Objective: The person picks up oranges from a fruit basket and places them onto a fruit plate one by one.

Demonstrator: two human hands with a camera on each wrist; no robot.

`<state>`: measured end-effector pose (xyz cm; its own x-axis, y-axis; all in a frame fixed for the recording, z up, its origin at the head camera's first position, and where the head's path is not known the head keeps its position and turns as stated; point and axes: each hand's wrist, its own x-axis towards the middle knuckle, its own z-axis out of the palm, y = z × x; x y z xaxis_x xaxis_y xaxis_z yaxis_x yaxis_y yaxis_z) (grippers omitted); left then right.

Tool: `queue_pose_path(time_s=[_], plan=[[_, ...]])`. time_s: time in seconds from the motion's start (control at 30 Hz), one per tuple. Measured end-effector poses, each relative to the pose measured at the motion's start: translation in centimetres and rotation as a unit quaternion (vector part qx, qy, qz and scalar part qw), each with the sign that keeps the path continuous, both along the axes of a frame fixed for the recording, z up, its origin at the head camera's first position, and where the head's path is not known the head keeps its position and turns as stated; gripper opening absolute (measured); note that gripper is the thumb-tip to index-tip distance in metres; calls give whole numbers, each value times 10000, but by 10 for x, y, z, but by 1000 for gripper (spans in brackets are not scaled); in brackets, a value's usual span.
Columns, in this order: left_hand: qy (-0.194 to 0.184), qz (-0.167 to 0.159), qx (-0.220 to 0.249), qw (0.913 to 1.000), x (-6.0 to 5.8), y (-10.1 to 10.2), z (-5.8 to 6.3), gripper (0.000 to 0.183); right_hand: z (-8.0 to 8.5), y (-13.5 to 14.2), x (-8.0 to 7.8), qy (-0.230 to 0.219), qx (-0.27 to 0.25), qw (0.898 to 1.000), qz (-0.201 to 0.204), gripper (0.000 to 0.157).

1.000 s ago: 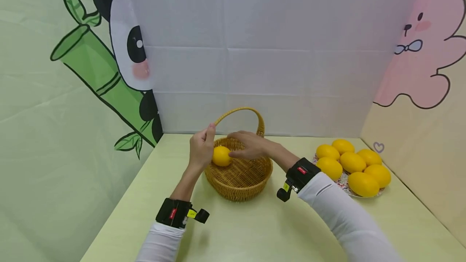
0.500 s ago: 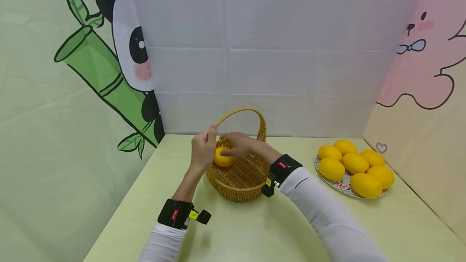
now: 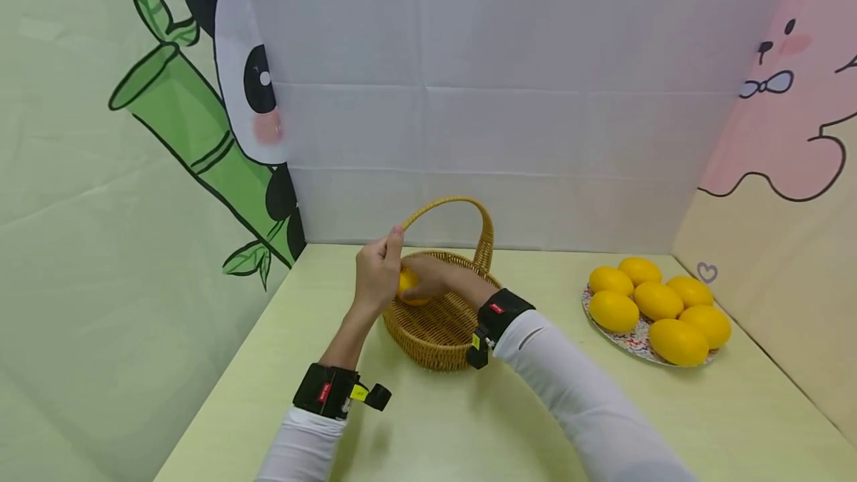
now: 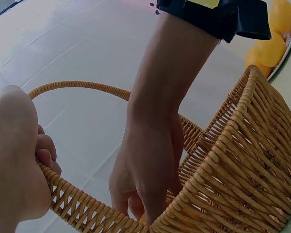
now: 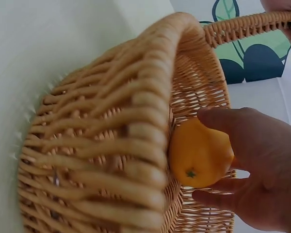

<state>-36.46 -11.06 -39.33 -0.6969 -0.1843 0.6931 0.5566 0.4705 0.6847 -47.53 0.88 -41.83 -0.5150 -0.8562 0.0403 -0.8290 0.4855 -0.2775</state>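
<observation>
A round wicker basket (image 3: 435,354) stands on the table with its arched handle (image 3: 487,233) upright. My left hand (image 3: 377,275) grips the left side of that handle, fingers curled round it. Inside the basket, near its left wall, is a yellow lemon (image 5: 196,158) with a small green stem end showing. My right hand (image 3: 428,277) reaches down over the rim and holds this lemon, the thumb on one side and fingers on the other in the right wrist view. From the head view, the right hand covers much of the lemon.
To the right, a patterned plate (image 3: 629,346) carries several yellow lemons (image 3: 678,342). Pale table surface (image 3: 428,430) lies in front of the basket. A grey-white backdrop (image 3: 435,125) rises behind, with cartoon-printed cloths at both sides.
My right hand has moved left and down into the basket and closed round the lemon. My left hand keeps its grip on the handle. The view has shifted slightly.
</observation>
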Motion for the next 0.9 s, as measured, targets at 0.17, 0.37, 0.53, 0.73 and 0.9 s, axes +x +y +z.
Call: queue_pose_path(time_s=[0.17,0.37,0.53,0.73,0.9], plan=[[14,39,-19,10000,1,1,2,63,-5,-5,2,286,147,9995,-76,34],[28,15,-2,10000,1,1,1,63,-6,-6,5,441,175,9988,-151,40],[49,-20,19,10000,0,1,-1,61,-6,-5,6,496,128,9986,-113,41],[45,-31,20,10000,0,0,-1,61,-4,-1,4,505,78,9987,-1,40],[-43,12,-32,10000,1,-1,0,63,-1,5,4,364,-43,9993,-13,44]])
